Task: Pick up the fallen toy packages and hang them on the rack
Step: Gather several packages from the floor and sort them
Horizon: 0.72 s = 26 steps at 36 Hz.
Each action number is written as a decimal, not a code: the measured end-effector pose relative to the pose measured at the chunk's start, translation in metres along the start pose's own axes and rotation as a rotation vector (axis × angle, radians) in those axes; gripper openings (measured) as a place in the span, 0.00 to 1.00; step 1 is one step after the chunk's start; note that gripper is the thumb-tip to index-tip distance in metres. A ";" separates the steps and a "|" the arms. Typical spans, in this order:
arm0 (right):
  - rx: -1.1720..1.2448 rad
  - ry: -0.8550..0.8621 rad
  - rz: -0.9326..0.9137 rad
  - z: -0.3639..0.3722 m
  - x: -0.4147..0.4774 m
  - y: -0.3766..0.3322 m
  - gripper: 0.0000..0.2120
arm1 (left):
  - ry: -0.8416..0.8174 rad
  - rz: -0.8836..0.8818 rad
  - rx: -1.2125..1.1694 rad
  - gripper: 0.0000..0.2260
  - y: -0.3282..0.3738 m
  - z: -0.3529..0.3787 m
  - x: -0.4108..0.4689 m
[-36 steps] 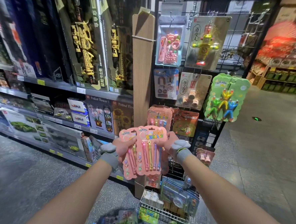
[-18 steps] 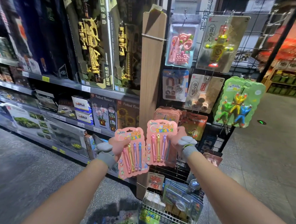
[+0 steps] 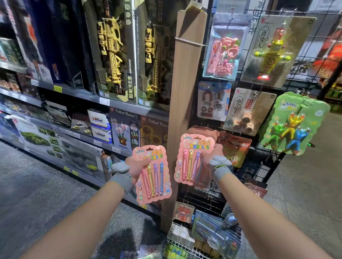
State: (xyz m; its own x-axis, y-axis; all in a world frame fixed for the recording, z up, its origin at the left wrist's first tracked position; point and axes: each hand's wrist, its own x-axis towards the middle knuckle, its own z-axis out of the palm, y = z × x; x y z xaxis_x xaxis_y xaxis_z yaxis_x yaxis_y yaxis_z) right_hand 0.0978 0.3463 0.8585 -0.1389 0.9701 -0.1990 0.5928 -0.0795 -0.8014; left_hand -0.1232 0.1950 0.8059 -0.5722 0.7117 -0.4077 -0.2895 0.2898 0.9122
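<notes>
rack: black wire grid panel [image 3: 263, 169], upright, right of centre; blister cards hang on its hooks in rows
hung stack: same pink cards [image 3: 204, 131] already on a hook, low on the rack, directly behind the right pack's top edge
left pack: pink scalloped card [image 3: 155, 176], "mini BUBBLE" print, four thin coloured wands under a clear blister – held up in front of the wooden post, tilted a little, left of the rack and apart from it
right pack: same pink card [image 3: 192, 158], upright, higher than the left one, in front of the rack's lower rows; a second card may sit behind it, can't tell
left hand: [image 3: 137, 164] grey cuff at the wrist, grips the left pack at its upper left edge
left fingers: thumb [image 3: 144, 160] curled over the card face; the rest are behind the card, hidden
right hand: [image 3: 214, 154] grey cuff, grips the right pack by its right edge
right fingers: clamped on the card edge – exact finger layout not visible
shelving: long store shelves [image 3: 114, 52] on the left; tall boxed toy guns on top, smaller boxes below
floor: grey speckled tile [image 3: 21, 200], open aisle to the right
post: flat wooden board [image 3: 184, 110] upright between shelving and rack
basket: white wire basket [image 3: 194, 253] at the rack's foot, holding packs and boxes
floor packs: several loose packs [image 3: 148, 256] lying on the floor, just left of the basket
</notes>
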 end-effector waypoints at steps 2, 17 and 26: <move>-0.034 0.010 0.016 -0.001 0.002 -0.001 0.22 | -0.005 0.002 -0.007 0.15 0.000 0.000 0.001; -0.213 -0.008 0.064 0.000 0.023 -0.003 0.23 | -0.021 0.015 0.010 0.10 0.008 0.002 0.008; -0.320 -0.023 0.060 0.005 0.044 -0.004 0.17 | -0.037 0.025 -0.009 0.38 -0.009 -0.014 0.063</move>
State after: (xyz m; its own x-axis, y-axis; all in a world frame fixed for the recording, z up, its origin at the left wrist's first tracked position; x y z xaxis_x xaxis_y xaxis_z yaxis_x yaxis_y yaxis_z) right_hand 0.0849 0.3886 0.8503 -0.1119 0.9603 -0.2555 0.8194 -0.0563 -0.5704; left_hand -0.1672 0.2283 0.7718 -0.5502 0.7419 -0.3832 -0.2827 0.2663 0.9215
